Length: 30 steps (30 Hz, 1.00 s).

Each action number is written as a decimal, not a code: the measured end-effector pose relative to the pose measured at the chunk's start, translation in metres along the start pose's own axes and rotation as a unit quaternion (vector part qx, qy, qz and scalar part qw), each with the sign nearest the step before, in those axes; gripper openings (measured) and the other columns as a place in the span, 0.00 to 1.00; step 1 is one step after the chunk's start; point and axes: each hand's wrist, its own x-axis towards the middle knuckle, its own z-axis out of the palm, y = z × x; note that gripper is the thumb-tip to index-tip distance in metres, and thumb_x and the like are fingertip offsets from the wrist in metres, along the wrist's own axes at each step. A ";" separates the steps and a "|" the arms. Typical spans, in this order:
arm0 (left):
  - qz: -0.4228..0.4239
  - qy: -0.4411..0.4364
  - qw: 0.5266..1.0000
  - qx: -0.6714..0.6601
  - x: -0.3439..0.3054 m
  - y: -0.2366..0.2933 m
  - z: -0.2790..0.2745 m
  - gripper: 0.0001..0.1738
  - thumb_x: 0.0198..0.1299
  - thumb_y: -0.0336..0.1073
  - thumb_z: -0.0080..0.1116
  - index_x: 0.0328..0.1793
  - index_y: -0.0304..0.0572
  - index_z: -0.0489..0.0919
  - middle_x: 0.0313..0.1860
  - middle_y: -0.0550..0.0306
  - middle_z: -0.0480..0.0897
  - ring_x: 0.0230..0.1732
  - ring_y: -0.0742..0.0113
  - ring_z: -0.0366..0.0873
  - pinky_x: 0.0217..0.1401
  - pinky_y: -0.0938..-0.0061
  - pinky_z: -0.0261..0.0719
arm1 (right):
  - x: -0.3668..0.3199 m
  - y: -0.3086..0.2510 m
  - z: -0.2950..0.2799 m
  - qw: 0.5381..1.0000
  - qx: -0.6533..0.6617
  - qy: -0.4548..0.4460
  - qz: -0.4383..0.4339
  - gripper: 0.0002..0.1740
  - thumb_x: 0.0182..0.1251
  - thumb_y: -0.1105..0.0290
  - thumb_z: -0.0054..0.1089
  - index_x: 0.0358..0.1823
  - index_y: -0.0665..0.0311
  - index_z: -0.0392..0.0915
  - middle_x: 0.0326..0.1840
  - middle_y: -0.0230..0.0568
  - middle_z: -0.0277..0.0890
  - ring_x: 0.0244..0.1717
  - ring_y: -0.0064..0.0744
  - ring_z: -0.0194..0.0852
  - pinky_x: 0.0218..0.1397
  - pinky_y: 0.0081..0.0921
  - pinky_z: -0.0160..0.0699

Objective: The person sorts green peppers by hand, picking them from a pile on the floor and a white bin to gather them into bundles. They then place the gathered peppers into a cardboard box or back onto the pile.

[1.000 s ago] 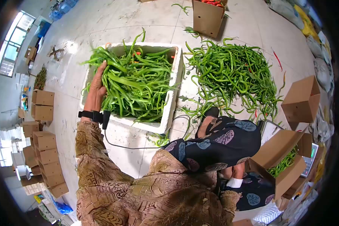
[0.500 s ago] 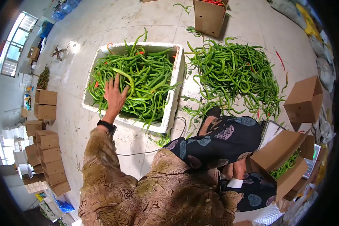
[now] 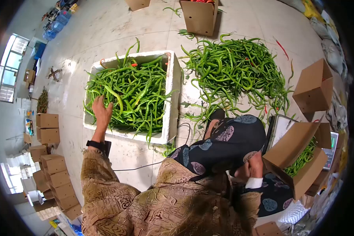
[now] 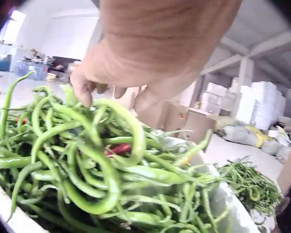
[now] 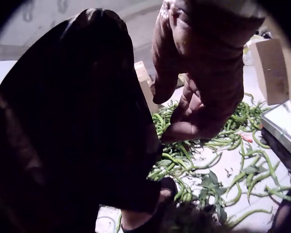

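Observation:
Long green chili peppers (image 3: 137, 90) with a few red ones fill a white foam box (image 3: 172, 98) on the floor. My left hand (image 3: 102, 112) is over the box's near left part, thumb apart from the fingers. In the left wrist view, its fingertips (image 4: 85, 94) are right at the top peppers, near a pale curved one (image 4: 133, 128). By my bent knee, my right hand (image 5: 208, 92) hangs with loosely curled fingers and nothing in it. A dark patterned cloth (image 3: 228, 141) covers the knee.
A heap of green peppers (image 3: 240, 70) lies on the floor right of the box. An open carton (image 3: 310, 173) with peppers stands by a scale (image 3: 331, 151). Another carton (image 3: 312, 86) sits at right, one with red peppers (image 3: 200, 17) behind. Cartons (image 3: 59, 177) are stacked left.
My left hand let go of a bunch of green peppers at the box's left side, came to the near middle, then shifted left. The right hand stays by the knee. The head view has turned slightly.

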 end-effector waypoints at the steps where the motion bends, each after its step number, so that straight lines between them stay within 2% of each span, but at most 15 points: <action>1: 0.003 -0.003 1.000 0.001 0.002 0.030 -0.021 0.28 0.53 0.42 0.67 0.59 0.39 0.77 0.59 0.37 0.75 0.60 0.42 0.72 0.63 0.51 0.68 | -0.007 -0.072 0.007 0.999 0.024 0.012 0.023 0.17 0.66 0.76 0.52 0.54 0.75 0.77 0.46 0.36 0.81 0.45 0.29 0.79 0.49 0.26 0.75; 2: -0.024 -0.032 0.991 -0.130 0.007 0.069 -0.039 0.24 0.55 0.37 0.65 0.58 0.37 0.77 0.55 0.39 0.77 0.56 0.47 0.75 0.57 0.57 0.73 | -0.002 -0.100 0.009 0.989 0.136 -0.032 0.042 0.16 0.70 0.72 0.53 0.55 0.74 0.77 0.48 0.37 0.81 0.47 0.28 0.78 0.50 0.25 0.76; 4: -0.014 -0.061 0.948 -0.313 0.009 0.119 -0.025 0.16 0.61 0.28 0.58 0.55 0.33 0.78 0.46 0.45 0.82 0.45 0.62 0.81 0.44 0.74 0.80 | 0.023 -0.124 0.006 0.992 0.118 -0.040 -0.017 0.16 0.72 0.72 0.52 0.56 0.72 0.77 0.51 0.40 0.80 0.52 0.27 0.75 0.56 0.22 0.73; 5: -0.038 -0.113 0.882 -0.455 0.010 0.152 -0.019 0.15 0.64 0.29 0.57 0.56 0.33 0.78 0.46 0.50 0.83 0.46 0.68 0.81 0.48 0.76 0.79 | 0.035 -0.129 0.005 0.993 0.105 -0.053 -0.003 0.16 0.72 0.70 0.53 0.55 0.71 0.77 0.50 0.40 0.80 0.51 0.27 0.76 0.57 0.20 0.72; 11: 0.026 -0.427 0.755 -0.497 0.016 0.307 0.066 0.16 0.64 0.30 0.56 0.57 0.32 0.78 0.47 0.51 0.84 0.45 0.68 0.81 0.52 0.74 0.78 | 0.060 -0.095 0.028 0.959 0.271 -0.081 -0.023 0.20 0.69 0.63 0.60 0.54 0.70 0.76 0.46 0.39 0.80 0.45 0.25 0.76 0.52 0.22 0.74; 14: 0.081 -0.476 0.736 -0.474 0.010 0.357 0.122 0.18 0.63 0.32 0.58 0.57 0.31 0.78 0.46 0.49 0.85 0.45 0.65 0.82 0.52 0.72 0.78 | 0.083 0.019 0.037 0.970 0.240 -0.028 0.022 0.16 0.70 0.64 0.59 0.50 0.70 0.77 0.42 0.35 0.80 0.42 0.24 0.75 0.47 0.22 0.74; 16: 0.070 -0.552 0.725 -0.406 -0.001 0.381 0.168 0.21 0.65 0.34 0.57 0.62 0.30 0.74 0.51 0.49 0.83 0.54 0.64 0.80 0.58 0.71 0.76 | 0.082 0.090 0.033 0.950 0.273 0.023 0.152 0.18 0.67 0.62 0.61 0.47 0.71 0.78 0.37 0.37 0.79 0.39 0.29 0.76 0.44 0.27 0.74; 17: 0.091 -0.548 0.731 -0.395 -0.010 0.390 0.191 0.21 0.64 0.34 0.57 0.61 0.29 0.75 0.51 0.47 0.84 0.53 0.62 0.81 0.56 0.67 0.77 | 0.080 0.100 0.024 0.946 0.277 0.037 0.162 0.18 0.67 0.62 0.61 0.47 0.71 0.78 0.37 0.37 0.79 0.39 0.29 0.76 0.44 0.27 0.74; 19: 0.128 -0.555 0.747 -0.343 -0.025 0.411 0.217 0.21 0.64 0.35 0.57 0.60 0.31 0.75 0.51 0.45 0.84 0.52 0.59 0.82 0.54 0.65 0.79 | 0.082 0.116 0.007 0.982 0.003 0.064 0.179 0.21 0.62 0.59 0.62 0.45 0.73 0.78 0.32 0.43 0.77 0.35 0.39 0.75 0.44 0.36 0.74; 20: 0.189 -0.515 0.771 -0.322 -0.038 0.418 0.236 0.20 0.62 0.35 0.58 0.58 0.31 0.76 0.47 0.41 0.84 0.48 0.52 0.83 0.52 0.64 0.80 | 0.087 0.117 0.006 0.981 0.008 0.160 0.113 0.23 0.58 0.57 0.62 0.42 0.74 0.78 0.32 0.52 0.75 0.33 0.52 0.73 0.45 0.49 0.72; 21: 0.254 -0.477 0.792 -0.283 -0.046 0.431 0.239 0.20 0.59 0.34 0.60 0.57 0.34 0.77 0.45 0.38 0.83 0.46 0.45 0.82 0.51 0.62 0.79 | 0.100 0.137 -0.001 0.957 -0.179 0.229 0.009 0.21 0.58 0.59 0.62 0.42 0.73 0.78 0.33 0.54 0.76 0.35 0.55 0.73 0.46 0.50 0.72; 22: 0.294 -0.451 0.789 -0.295 -0.056 0.442 0.247 0.21 0.57 0.33 0.61 0.57 0.36 0.77 0.45 0.37 0.82 0.46 0.42 0.80 0.51 0.60 0.79 | 0.115 0.157 -0.007 0.885 -0.359 0.282 -0.094 0.20 0.57 0.61 0.63 0.42 0.72 0.78 0.35 0.56 0.77 0.37 0.58 0.74 0.46 0.52 0.72; 24: 0.345 -0.441 0.768 -0.312 -0.068 0.472 0.244 0.24 0.54 0.29 0.62 0.59 0.38 0.75 0.49 0.37 0.79 0.47 0.39 0.78 0.53 0.56 0.77 | 0.134 0.117 -0.034 0.913 -0.270 0.305 -0.010 0.20 0.54 0.68 0.64 0.47 0.68 0.77 0.50 0.59 0.75 0.53 0.58 0.73 0.55 0.45 0.73; 28: 0.442 -0.376 0.758 -0.298 -0.095 0.523 0.258 0.38 0.43 0.23 0.62 0.66 0.44 0.69 0.67 0.45 0.66 0.64 0.40 0.64 0.62 0.50 0.67 | 0.158 0.142 -0.071 0.911 -0.281 0.300 0.032 0.34 0.54 0.67 0.66 0.63 0.67 0.66 0.55 0.60 0.74 0.57 0.60 0.71 0.60 0.48 0.70; 30: 0.444 -0.375 0.773 -0.256 -0.104 0.539 0.267 0.38 0.43 0.23 0.62 0.66 0.44 0.69 0.68 0.44 0.65 0.63 0.40 0.65 0.61 0.50 0.68 | 0.165 0.135 -0.073 0.917 -0.261 0.297 0.053 0.34 0.53 0.69 0.66 0.63 0.68 0.65 0.57 0.62 0.71 0.59 0.63 0.68 0.63 0.49 0.67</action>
